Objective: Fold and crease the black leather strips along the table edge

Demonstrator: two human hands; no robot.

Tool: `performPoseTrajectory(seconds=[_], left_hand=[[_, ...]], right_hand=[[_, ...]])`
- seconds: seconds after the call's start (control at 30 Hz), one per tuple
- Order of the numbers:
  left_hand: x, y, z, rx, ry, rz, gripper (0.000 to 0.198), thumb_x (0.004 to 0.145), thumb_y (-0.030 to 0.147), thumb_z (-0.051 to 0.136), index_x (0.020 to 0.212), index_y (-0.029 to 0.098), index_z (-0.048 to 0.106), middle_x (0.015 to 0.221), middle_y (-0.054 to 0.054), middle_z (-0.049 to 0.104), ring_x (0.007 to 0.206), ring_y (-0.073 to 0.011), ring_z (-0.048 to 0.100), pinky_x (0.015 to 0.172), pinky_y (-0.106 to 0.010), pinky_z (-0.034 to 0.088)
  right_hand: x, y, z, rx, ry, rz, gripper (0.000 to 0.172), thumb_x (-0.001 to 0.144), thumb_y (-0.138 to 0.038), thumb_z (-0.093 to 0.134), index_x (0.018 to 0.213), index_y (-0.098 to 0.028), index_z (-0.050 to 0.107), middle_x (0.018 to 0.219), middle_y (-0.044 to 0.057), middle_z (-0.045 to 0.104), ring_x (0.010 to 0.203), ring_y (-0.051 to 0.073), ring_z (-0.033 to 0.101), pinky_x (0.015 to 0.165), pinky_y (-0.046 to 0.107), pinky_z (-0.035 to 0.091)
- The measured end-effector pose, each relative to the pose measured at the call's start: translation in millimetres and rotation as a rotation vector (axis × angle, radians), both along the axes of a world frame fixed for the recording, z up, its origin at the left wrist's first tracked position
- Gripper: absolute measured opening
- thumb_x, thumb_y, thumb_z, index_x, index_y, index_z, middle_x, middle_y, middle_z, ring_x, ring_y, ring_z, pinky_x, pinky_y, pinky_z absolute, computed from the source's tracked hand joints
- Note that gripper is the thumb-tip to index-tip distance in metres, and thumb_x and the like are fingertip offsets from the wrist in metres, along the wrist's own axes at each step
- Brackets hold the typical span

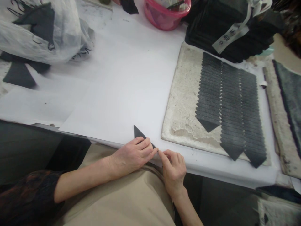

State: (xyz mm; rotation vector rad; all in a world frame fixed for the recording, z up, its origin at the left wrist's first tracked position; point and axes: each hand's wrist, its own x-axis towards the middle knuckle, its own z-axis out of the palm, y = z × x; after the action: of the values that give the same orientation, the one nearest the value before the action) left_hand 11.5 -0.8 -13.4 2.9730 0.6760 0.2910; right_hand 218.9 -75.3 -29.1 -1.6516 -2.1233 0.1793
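Note:
A dark triangular piece (138, 131), thin like leather or fabric, lies at the front edge of the white-covered table. My left hand (137, 151) is closed over it, fingers pressing it down and covering its middle. At the piece's right corner my right hand (173, 168) pinches with thumb and forefinger, touching the left fingertips. What lies inside that pinch is mostly hidden. To the right, a pale worn board (181, 103) carries overlapping rows of similar dark pieces (231, 106), laid in three columns with pointed ends toward me.
A plastic bag (68, 28) with dark pieces sits at the left, and more dark pieces (20, 75) lie beside it. At the back are a pink basin (164, 18) and a tied dark stack (202, 34) with a paper tag (229, 37). Another board (279, 125) stands at the right.

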Motion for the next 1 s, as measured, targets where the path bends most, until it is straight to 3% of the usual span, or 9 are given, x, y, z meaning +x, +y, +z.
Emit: performPoseTrajectory(seconds=[0.53,0.8,1.0], left_hand=[[6.9,-4.9,3.4,0.117,0.034,-0.013,0.033,0.094,0.016,0.054,0.125,0.007,0.055,0.112,-0.014,0.06,0.112,-0.032,0.056,0.092,-0.044,0.049],[4.6,-6.6,1.0,0.124,0.062,-0.011,0.039,0.094,0.014,0.053,0.133,0.008,0.05,0.116,-0.014,0.059,0.114,-0.03,0.055,0.094,-0.043,0.047],[1.8,-6.0,0.5,0.089,0.061,-0.013,0.04,0.095,0.013,0.051,0.134,0.007,0.048,0.116,-0.014,0.059,0.115,-0.0299,0.054,0.096,-0.043,0.046]], right_hand=[[1.4,-2.6,8.4,-0.068,-0.041,0.001,0.025,0.095,-0.012,0.053,0.112,-0.024,0.066,0.096,0.005,0.064,0.082,0.015,0.056,0.075,0.033,0.039],[0.8,-11.3,7.8,-0.069,0.23,-0.205,0.024,0.092,-0.007,0.053,0.102,-0.023,0.067,0.095,0.004,0.064,0.088,0.016,0.056,0.078,0.033,0.043],[-11.9,-10.3,7.9,-0.079,0.216,-0.227,0.02,0.092,-0.012,0.054,0.104,-0.023,0.066,0.095,0.004,0.064,0.089,0.017,0.057,0.08,0.034,0.043]])
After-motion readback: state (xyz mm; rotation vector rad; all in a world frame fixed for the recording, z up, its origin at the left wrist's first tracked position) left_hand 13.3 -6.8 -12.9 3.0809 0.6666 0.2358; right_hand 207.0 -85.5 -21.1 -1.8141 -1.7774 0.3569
